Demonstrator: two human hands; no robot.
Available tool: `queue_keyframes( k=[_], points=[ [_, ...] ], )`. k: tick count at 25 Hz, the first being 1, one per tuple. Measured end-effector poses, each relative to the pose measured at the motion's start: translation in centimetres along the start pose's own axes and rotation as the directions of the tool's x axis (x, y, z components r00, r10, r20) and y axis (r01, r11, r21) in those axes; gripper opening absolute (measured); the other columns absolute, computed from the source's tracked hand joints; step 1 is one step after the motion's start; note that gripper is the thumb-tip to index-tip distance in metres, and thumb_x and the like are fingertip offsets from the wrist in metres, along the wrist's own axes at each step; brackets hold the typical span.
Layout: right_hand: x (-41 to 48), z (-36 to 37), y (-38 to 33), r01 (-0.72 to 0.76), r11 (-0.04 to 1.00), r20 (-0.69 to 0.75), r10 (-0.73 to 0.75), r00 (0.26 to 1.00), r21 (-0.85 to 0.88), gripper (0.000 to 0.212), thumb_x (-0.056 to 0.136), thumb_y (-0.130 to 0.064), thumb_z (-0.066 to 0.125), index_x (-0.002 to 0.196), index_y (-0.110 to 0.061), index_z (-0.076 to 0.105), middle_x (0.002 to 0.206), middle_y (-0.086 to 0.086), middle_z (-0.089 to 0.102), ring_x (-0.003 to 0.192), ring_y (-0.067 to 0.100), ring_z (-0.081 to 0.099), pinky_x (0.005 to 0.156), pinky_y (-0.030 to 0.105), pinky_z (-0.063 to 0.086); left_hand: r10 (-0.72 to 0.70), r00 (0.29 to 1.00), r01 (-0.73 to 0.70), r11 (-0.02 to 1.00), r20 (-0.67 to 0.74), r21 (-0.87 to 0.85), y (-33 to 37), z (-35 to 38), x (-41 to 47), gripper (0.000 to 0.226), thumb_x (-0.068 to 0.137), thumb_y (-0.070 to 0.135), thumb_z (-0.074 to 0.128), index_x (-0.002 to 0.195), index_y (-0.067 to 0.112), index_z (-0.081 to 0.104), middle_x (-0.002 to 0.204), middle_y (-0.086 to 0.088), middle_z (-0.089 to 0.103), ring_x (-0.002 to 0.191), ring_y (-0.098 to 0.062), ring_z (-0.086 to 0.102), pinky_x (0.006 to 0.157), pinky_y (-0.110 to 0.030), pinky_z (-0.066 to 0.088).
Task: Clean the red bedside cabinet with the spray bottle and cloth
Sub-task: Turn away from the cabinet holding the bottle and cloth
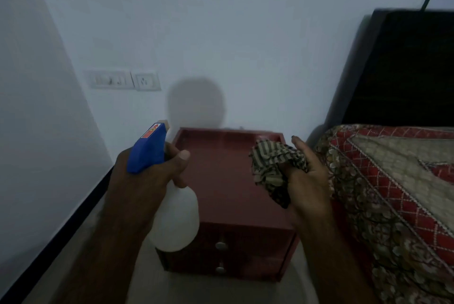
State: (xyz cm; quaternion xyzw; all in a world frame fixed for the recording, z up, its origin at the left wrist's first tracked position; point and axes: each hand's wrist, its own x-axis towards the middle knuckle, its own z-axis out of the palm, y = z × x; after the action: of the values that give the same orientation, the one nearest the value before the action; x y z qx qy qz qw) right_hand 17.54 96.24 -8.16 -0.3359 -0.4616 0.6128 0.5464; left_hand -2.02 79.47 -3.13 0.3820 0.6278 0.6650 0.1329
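Note:
The red bedside cabinet stands against the wall, with a raised rim round its top and two drawers with round metal knobs at the front. My left hand grips the neck of a white spray bottle with a blue head, held above the cabinet's left edge, nozzle pointing toward the wall. My right hand holds a bunched striped cloth over the right side of the cabinet top.
A bed with a red and beige patterned cover lies close on the right, with a dark headboard behind it. A switch and socket plate sits on the wall. A dark skirting strip runs along the left wall.

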Motion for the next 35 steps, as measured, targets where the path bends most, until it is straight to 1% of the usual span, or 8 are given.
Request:
queue_keyframes(
  k=[3, 8, 12, 16, 20, 26, 29, 35],
  points=[
    [0.0, 3.5, -8.0, -0.027, 1.000, 0.005, 0.027, 1.000, 0.011, 0.057, 0.090, 0.007, 0.064, 0.111, -0.044, 0.074, 0.101, 0.001, 0.080, 0.088, 0.027, 0.078, 0.062, 0.038, 0.062, -0.004, 1.000, 0.004, 1.000, 0.002, 0.003, 9.2, -1.2, 3.4, 0.008, 0.076, 0.031, 0.079, 0.079, 0.036, 0.073, 0.062, -0.010, 0.069, 0.063, -0.027, 0.072, 0.080, -0.039, 0.051],
    [0.0, 10.0, -23.2, -0.040, 0.999, 0.038, 0.040, 0.998, 0.003, 0.050, 0.087, -0.004, 0.068, 0.112, -0.046, 0.072, 0.107, 0.001, 0.079, 0.096, 0.024, 0.077, 0.071, 0.039, 0.063, 0.001, 0.999, -0.002, 1.000, 0.042, 0.021, 25.5, -3.7, 8.3, 0.012, 0.082, 0.023, 0.080, 0.075, 0.022, 0.070, 0.061, -0.011, 0.069, 0.062, -0.021, 0.071, 0.072, -0.033, 0.048],
    [-0.4, 15.6, -33.3, -0.053, 0.999, 0.069, 0.051, 0.996, 0.015, 0.051, 0.081, -0.005, 0.070, 0.114, -0.044, 0.071, 0.111, 0.002, 0.078, 0.100, 0.024, 0.076, 0.080, 0.044, 0.063, -0.011, 1.000, 0.011, 1.000, 0.029, 0.006, 36.6, -6.4, 11.4, 0.019, 0.070, 0.040, 0.079, 0.076, 0.025, 0.070, 0.061, -0.012, 0.069, 0.068, -0.026, 0.073, 0.080, -0.044, 0.051],
    [-2.0, 20.8, -41.1, -0.032, 0.998, 0.110, 0.026, 0.994, 0.047, 0.050, 0.082, -0.001, 0.068, 0.114, -0.039, 0.069, 0.107, 0.007, 0.078, 0.095, 0.029, 0.077, 0.073, 0.041, 0.064, -0.021, 1.000, 0.021, 1.000, 0.000, 0.007, 45.4, -9.8, 13.5, 0.013, 0.072, 0.036, 0.080, 0.072, 0.027, 0.070, 0.061, -0.011, 0.069, 0.065, -0.030, 0.071, 0.086, -0.055, 0.055],
    [-4.1, 24.4, -45.9, -0.023, 0.998, 0.107, 0.017, 0.994, 0.054, 0.049, 0.086, 0.004, 0.065, 0.113, -0.036, 0.068, 0.102, 0.006, 0.079, 0.093, 0.030, 0.077, 0.069, 0.039, 0.063, -0.035, 0.999, 0.035, 0.999, -0.002, 0.004, 50.5, -13.2, 14.4, 0.013, 0.076, 0.030, 0.081, 0.071, 0.026, 0.070, 0.061, -0.013, 0.069, 0.064, -0.029, 0.071, 0.085, -0.054, 0.056],
    [-6.7, 26.9, -48.8, -0.050, 0.998, 0.137, 0.044, 0.990, 0.047, 0.048, 0.084, 0.003, 0.066, 0.109, -0.038, 0.068, 0.108, 0.007, 0.078, 0.097, 0.029, 0.077, 0.077, 0.045, 0.064, -0.045, 0.998, 0.047, 0.998, -0.039, 0.053, 53.9, -16.5, 13.0, 0.018, 0.083, 0.024, 0.081, 0.070, 0.031, 0.070, 0.063, -0.011, 0.070, 0.059, -0.020, 0.071, 0.074, -0.037, 0.051],
    [-7.7, 27.0, -49.1, -0.073, 0.997, 0.185, 0.065, 0.981, 0.036, 0.047, 0.079, -0.001, 0.067, 0.106, -0.040, 0.070, 0.113, 0.010, 0.076, 0.101, 0.030, 0.076, 0.084, 0.052, 0.063, -0.058, 0.992, 0.066, 0.996, -0.110, 0.063, 54.9, -17.6, 11.2, 0.018, 0.081, 0.025, 0.083, 0.069, 0.031, 0.070, 0.066, -0.006, 0.072, 0.058, -0.021, 0.071, 0.079, -0.044, 0.057],
    [-10.4, 26.9, -47.8, -0.149, 0.989, 0.321, 0.137, 0.937, 0.014, 0.052, 0.077, 0.001, 0.065, 0.114, -0.035, 0.067, 0.107, 0.010, 0.078, 0.096, 0.032, 0.077, 0.076, 0.050, 0.064, -0.101, 0.962, 0.121, 0.990, -0.253, 0.065, 55.0, -19.4, 5.4, 0.012, 0.075, 0.035, 0.082, 0.072, 0.032, 0.070, 0.072, -0.003, 0.074, 0.066, -0.029, 0.072, 0.089, -0.062, 0.057]
  ],
)
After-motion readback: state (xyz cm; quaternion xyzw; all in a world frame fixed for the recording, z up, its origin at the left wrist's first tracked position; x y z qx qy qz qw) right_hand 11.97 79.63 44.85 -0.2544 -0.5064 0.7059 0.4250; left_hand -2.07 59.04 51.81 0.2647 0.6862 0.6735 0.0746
